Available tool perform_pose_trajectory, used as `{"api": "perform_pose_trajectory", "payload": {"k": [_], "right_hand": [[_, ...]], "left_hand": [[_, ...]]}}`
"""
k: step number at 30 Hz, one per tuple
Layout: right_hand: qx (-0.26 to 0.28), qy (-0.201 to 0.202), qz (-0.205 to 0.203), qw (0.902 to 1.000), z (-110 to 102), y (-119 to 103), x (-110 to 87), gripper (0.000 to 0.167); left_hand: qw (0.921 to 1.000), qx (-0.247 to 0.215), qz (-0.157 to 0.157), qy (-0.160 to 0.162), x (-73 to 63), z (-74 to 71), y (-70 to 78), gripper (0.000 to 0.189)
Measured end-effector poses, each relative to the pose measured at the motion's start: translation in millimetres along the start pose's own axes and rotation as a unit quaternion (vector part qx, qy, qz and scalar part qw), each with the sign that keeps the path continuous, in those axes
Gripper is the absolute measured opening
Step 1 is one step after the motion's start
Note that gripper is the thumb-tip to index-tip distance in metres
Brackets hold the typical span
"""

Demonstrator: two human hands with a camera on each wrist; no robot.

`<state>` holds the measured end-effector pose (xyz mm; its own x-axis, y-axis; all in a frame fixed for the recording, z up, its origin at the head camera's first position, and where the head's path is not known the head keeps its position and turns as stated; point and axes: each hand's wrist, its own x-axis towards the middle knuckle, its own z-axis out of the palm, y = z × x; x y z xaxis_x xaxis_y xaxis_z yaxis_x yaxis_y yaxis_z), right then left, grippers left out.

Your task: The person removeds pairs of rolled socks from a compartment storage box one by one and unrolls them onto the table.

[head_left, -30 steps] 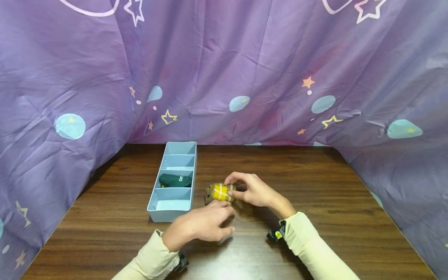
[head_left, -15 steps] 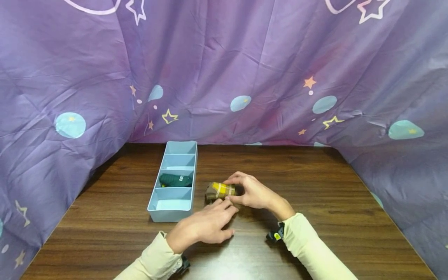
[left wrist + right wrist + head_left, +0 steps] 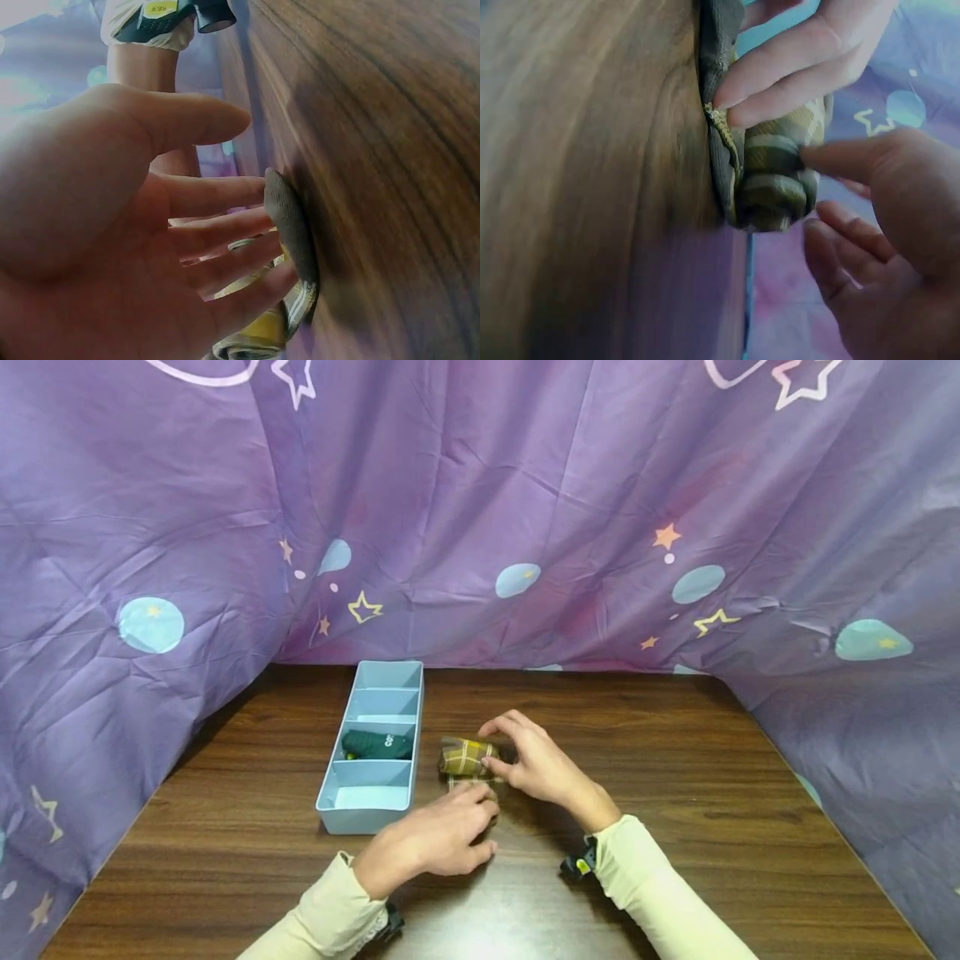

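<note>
A brown-and-yellow plaid sock [image 3: 467, 757], partly rolled up, lies on the table to the right of the box. My right hand [image 3: 549, 770] holds the roll from its right end, thumb on the near side and fingers curled over the far side. My left hand [image 3: 442, 835] has its fingers extended, their tips on the flat, unrolled part nearest me. In the left wrist view those fingertips rest against the sock's grey ribbed fabric [image 3: 292, 217]. The right wrist view shows the coiled end of the roll [image 3: 776, 169] beside my right thumb.
A light blue box [image 3: 363, 823] with several compartments stands left of the hands. In one compartment lies a rolled dark green cloth item [image 3: 375, 745] with pale lettering. Purple patterned curtains [image 3: 480, 510] surround the wooden table [image 3: 637, 718].
The sock has turned over in the roll, with less yellow and more brown plaid on top. The roll has shifted slightly away from me, and a flat strip now shows in front of it.
</note>
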<state>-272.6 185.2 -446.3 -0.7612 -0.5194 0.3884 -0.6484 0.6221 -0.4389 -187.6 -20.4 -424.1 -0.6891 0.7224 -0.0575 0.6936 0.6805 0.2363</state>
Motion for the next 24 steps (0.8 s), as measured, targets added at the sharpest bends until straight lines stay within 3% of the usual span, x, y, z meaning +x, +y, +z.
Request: {"api": "perform_pose_trajectory", "payload": {"k": [5,9,15,20,24], "right_hand": [[-0.022,0.001,0.006,0.9997,3.8,-2.6,3.9,0.018],[-0.039,-0.021,0.014,0.9989,3.5,-2.7,5.2,0.028],[-0.028,-0.034,0.017,0.9989,4.8,3.8,9.8,0.043],[-0.016,-0.021,0.010,0.9996,9.7,9.9,14.4,0.041],[-0.012,-0.006,0.005,0.9999,11.3,11.6,19.3,0.030]], "left_hand": [[0.9992,-0.035,-0.020,-0.006,-0.4,0.4,0.7,0.038],[0.9972,-0.054,-0.048,-0.015,-0.1,0.2,0.8,0.038],[0.9985,-0.042,-0.032,-0.010,0.9,0.2,-5.3,0.033],[0.9988,-0.039,-0.026,-0.011,0.7,0.8,-6.7,0.032],[0.9987,-0.038,-0.027,-0.018,0.7,0.9,-6.2,0.032]]}}
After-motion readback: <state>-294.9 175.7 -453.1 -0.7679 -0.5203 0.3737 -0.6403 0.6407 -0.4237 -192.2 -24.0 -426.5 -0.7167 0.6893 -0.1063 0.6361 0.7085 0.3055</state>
